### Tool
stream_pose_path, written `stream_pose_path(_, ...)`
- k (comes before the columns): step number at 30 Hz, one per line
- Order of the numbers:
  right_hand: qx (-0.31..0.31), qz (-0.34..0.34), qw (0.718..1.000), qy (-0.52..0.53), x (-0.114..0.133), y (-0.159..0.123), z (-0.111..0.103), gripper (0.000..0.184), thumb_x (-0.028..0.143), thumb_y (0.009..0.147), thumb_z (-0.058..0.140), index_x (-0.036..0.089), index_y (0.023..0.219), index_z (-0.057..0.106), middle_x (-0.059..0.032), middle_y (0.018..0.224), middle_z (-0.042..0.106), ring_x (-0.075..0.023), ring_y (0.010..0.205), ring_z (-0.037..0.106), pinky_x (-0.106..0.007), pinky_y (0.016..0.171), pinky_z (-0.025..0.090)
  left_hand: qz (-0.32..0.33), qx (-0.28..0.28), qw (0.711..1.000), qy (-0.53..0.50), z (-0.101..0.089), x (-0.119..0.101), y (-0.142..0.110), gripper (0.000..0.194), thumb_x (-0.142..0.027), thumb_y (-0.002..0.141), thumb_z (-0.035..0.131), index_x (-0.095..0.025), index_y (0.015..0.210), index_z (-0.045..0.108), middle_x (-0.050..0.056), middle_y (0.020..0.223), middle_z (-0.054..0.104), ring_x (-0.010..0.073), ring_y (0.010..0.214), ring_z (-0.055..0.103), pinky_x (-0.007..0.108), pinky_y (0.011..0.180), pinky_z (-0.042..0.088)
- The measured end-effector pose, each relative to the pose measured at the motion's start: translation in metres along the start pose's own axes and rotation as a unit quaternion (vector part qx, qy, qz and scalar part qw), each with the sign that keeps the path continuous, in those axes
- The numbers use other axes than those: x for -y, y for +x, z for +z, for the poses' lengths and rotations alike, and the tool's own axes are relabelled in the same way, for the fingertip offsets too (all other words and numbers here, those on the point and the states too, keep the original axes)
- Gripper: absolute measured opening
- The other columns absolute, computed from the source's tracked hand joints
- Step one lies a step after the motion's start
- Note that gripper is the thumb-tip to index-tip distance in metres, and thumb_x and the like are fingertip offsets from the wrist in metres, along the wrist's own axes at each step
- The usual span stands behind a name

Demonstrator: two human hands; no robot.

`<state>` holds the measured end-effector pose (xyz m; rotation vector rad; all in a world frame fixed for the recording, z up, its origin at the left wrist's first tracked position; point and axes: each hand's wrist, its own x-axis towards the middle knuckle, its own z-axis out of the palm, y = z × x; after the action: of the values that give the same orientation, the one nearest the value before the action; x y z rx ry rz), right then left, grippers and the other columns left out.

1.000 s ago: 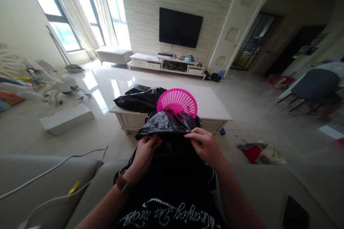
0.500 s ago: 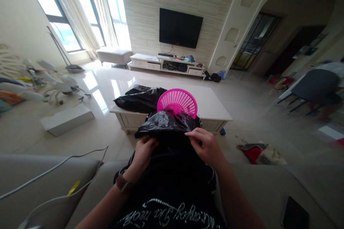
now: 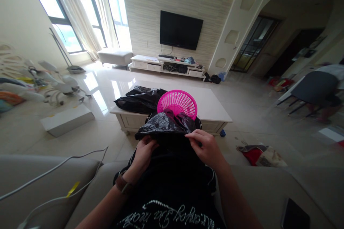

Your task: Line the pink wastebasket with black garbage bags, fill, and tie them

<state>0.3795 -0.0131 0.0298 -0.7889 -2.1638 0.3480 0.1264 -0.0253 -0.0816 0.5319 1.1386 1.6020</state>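
Left hand (image 3: 144, 151) and right hand (image 3: 206, 146) each pinch the near edge of 1 black plastic bag (image 3: 161, 124) that overlaps a pink basket (image 3: 175, 108), a white counter (image 3: 211, 103) beyond.

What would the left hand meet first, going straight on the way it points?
The left hand would first meet the black plastic bag right in front; beyond it, probably the pink basket, though depth there is unclear.
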Motion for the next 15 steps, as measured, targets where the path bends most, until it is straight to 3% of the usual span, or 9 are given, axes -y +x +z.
stream_pose_path(8,0.005,0.003,1.000,-0.021,0.006,-0.001,-0.003,0.025,0.008,0.096,0.059,0.022,0.109,0.076,-0.0044,0.096,0.072,-0.0173,0.086,0.068,-0.029,0.075,0.051,0.007,0.010,0.999,0.040,0.001,-0.006,-0.009,0.031,-0.017,0.058,0.084,-0.014,0.085,0.069,0.002,0.080,0.074,0.0168,0.074,0.069,0.025,0.067,0.056)
stream_pose_path(15,0.001,-0.010,0.999,-0.040,0.019,-0.004,-0.008,0.024,0.009,0.098,0.058,0.022,0.109,0.075,-0.0055,0.097,0.072,-0.0188,0.089,0.068,-0.031,0.077,0.052,0.022,0.026,0.999,0.042,0.000,-0.006,-0.012,0.033,-0.019,0.057,0.084,-0.013,0.087,0.072,0.005,0.085,0.076,0.0179,0.076,0.071,0.027,0.067,0.057)
